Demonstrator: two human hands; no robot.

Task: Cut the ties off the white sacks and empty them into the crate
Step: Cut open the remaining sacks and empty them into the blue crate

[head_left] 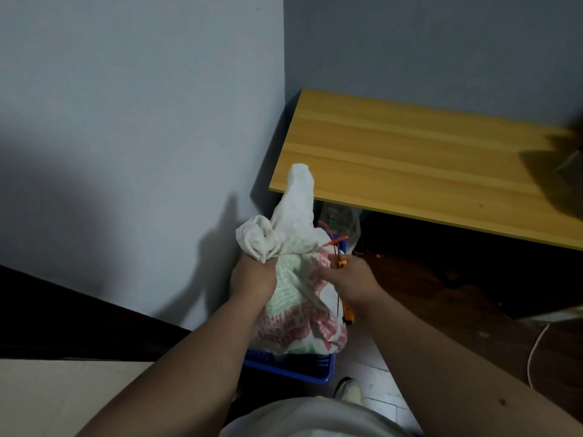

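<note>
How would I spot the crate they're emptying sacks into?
Find the wooden table by the grey walls, then look below its near-left corner. The crate sits on the floor beneath the printed white sack both hands grip; it is the only bright blue thing there.

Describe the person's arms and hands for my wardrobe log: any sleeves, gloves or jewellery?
Both forearms are bare to the frame edge, with no sleeves showing. The left hand and right hand wear no gloves; no watch or bracelet shows. Rings cannot be judged.
</note>
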